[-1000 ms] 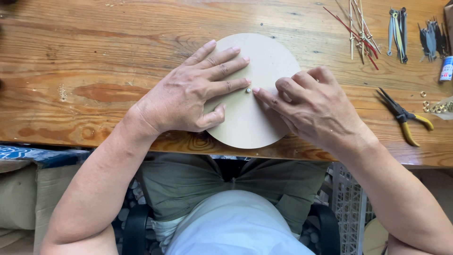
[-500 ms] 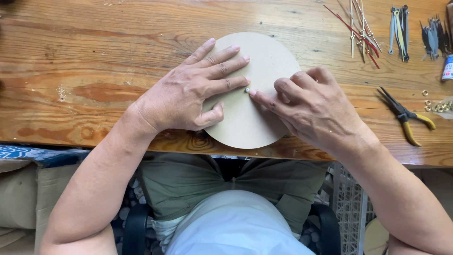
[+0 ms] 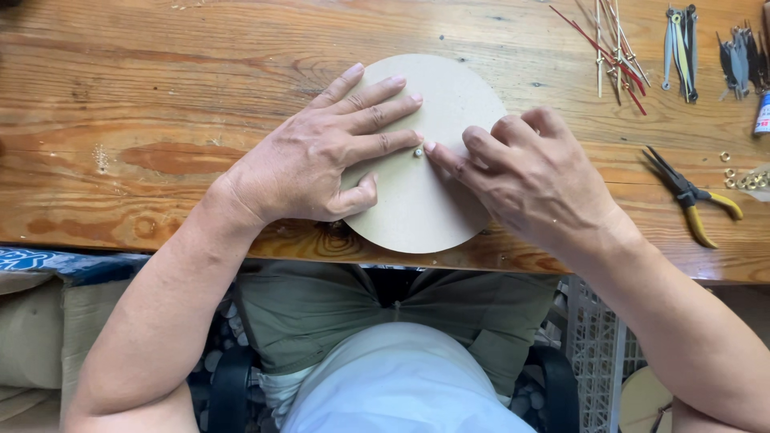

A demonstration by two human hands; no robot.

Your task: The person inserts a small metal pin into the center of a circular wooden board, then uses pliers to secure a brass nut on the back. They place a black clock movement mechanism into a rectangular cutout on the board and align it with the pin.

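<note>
A round beige board disc (image 3: pixel 437 88) lies flat on the wooden table (image 3: pixel 160 96), near its front edge. My left hand (image 3: pixel 317 160) rests flat on the disc's left half, fingers spread and pressing it down. My right hand (image 3: pixel 529 172) lies on the right half, its index fingertip touching a small metal nut or shaft (image 3: pixel 418 151) at the disc's centre. The tips of both index fingers meet beside that small part.
Yellow-handled pliers (image 3: pixel 690 196) lie to the right of my right hand. Thin red and metal rods (image 3: pixel 613 44), grey and dark slim metal pieces (image 3: pixel 680 44) and small brass rings (image 3: pixel 746 178) sit at the far right. A white crate (image 3: pixel 597 361) stands below the table.
</note>
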